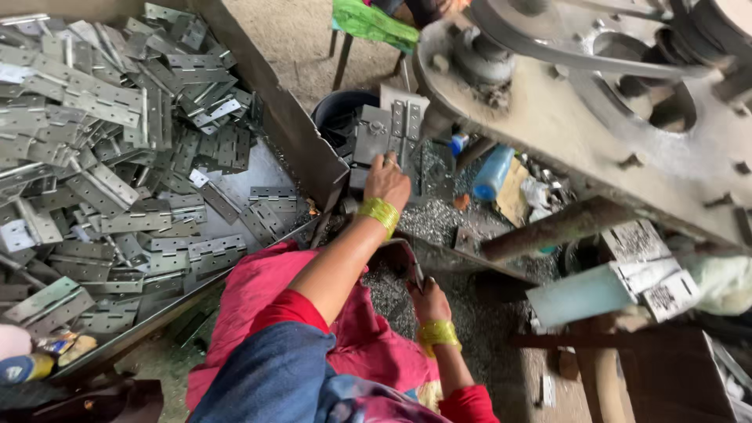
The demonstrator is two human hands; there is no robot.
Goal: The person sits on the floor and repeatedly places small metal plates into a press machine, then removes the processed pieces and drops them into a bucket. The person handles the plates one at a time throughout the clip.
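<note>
Steel, grey and flat, the hinge plate sits on the press bed under the left hand, whose fingers press together on it. The right hand grips a dark lever. Best seat the plate square, fingers clear.

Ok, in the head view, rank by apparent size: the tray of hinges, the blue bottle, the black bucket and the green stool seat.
1. tray of hinges, by far the largest.
2. green stool seat and black bucket: look alike, both partly hidden, so unranked.
3. blue bottle, smallest.
The tray lies nearest the camera, which exaggerates it.
</note>
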